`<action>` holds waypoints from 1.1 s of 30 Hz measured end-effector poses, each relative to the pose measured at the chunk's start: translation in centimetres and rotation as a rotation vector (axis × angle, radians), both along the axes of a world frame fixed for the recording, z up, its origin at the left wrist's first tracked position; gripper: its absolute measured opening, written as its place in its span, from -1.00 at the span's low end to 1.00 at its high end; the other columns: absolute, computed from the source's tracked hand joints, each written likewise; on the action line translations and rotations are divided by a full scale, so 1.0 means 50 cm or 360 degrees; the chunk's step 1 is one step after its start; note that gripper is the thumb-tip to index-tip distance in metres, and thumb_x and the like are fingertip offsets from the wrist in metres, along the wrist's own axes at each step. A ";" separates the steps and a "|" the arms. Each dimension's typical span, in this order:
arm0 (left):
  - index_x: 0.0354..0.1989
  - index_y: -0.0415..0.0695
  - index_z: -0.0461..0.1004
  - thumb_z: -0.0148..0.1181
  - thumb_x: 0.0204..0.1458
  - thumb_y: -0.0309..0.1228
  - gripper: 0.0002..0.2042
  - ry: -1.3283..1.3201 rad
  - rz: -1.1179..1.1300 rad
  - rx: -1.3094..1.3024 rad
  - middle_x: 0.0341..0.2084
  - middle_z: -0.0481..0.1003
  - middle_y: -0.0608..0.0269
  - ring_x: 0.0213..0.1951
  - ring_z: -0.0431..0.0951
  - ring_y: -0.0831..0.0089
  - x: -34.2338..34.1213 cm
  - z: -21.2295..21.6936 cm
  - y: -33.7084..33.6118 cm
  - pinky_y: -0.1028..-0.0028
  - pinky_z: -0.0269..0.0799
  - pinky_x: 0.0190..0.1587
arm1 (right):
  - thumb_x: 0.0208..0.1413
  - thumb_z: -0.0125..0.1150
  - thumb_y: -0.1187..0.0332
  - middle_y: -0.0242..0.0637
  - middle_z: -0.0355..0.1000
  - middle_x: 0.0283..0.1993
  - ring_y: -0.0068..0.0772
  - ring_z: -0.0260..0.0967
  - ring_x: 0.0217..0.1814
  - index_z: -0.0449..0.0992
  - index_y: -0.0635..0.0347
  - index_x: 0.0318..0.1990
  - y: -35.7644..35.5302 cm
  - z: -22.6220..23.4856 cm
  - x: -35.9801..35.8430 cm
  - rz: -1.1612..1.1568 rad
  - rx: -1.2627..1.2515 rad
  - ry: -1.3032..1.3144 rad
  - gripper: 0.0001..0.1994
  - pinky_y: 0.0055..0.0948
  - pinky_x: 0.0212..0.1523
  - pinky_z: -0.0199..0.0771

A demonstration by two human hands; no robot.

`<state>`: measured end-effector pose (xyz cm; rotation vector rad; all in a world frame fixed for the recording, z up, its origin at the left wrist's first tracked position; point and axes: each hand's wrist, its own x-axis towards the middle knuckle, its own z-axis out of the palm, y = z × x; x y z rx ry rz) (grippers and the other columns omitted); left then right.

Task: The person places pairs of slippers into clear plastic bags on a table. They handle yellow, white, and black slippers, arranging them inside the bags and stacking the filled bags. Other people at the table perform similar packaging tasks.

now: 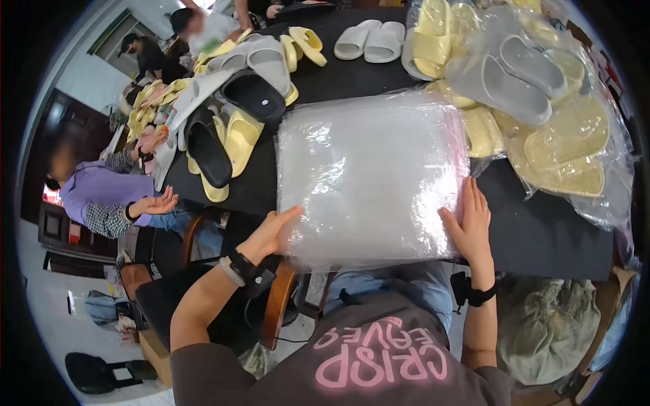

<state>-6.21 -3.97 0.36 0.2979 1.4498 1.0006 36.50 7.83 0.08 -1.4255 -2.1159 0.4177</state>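
A thick stack of clear plastic bags (369, 176) lies on the black table in front of me, its near edge reaching over the table's front edge. My left hand (269, 231) holds the stack's near left corner, thumb on top; its other fingers are mostly hidden. At the right edge, my right hand (472, 223) has its thumb on the top bag and its long fingers stretched along the pinkish side. Both hands touch the stack from opposite sides.
Loose slippers, including a black slipper (208, 147) and a yellow slipper (242, 141), crowd the left of the table (555, 240). Bagged slippers (501, 88) pile up at the right. A grey pair (369, 40) sits beyond the stack. A person in purple (108, 193) is at the left.
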 end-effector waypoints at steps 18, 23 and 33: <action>0.09 -0.28 0.44 0.09 0.20 -0.20 -0.58 -0.0391 -0.0113 0.0217 -0.08 0.56 0.07 -0.09 0.59 0.29 -0.093 0.052 0.141 0.27 0.52 0.03 | -0.17 0.49 0.28 0.24 0.13 0.35 0.20 0.12 0.36 0.10 0.50 0.34 0.034 -0.016 0.032 -0.0003 -0.0110 0.0161 -0.07 -0.12 0.37 0.11; -0.08 -0.30 0.51 0.21 0.10 -0.29 -0.67 -0.0318 -0.0278 0.0060 -0.22 0.59 0.07 -0.30 0.64 0.36 -0.101 0.056 0.158 0.41 0.62 -0.26 | -0.17 0.47 0.35 0.18 0.13 0.36 0.09 0.13 0.39 0.14 0.50 0.32 0.055 -0.014 0.035 0.0075 -0.0349 0.0423 -0.12 -0.19 0.38 0.13; 0.01 -0.34 0.46 0.17 0.10 -0.43 -0.67 -0.0033 -0.0361 0.0201 -0.21 0.58 0.14 -0.27 0.61 0.48 -0.029 0.126 -0.036 0.47 0.53 -0.21 | -0.13 0.41 0.43 0.02 0.25 0.27 -0.09 0.24 0.31 0.24 0.42 0.28 0.005 0.018 0.058 0.0127 -0.0872 0.1052 -0.25 -0.28 0.27 0.27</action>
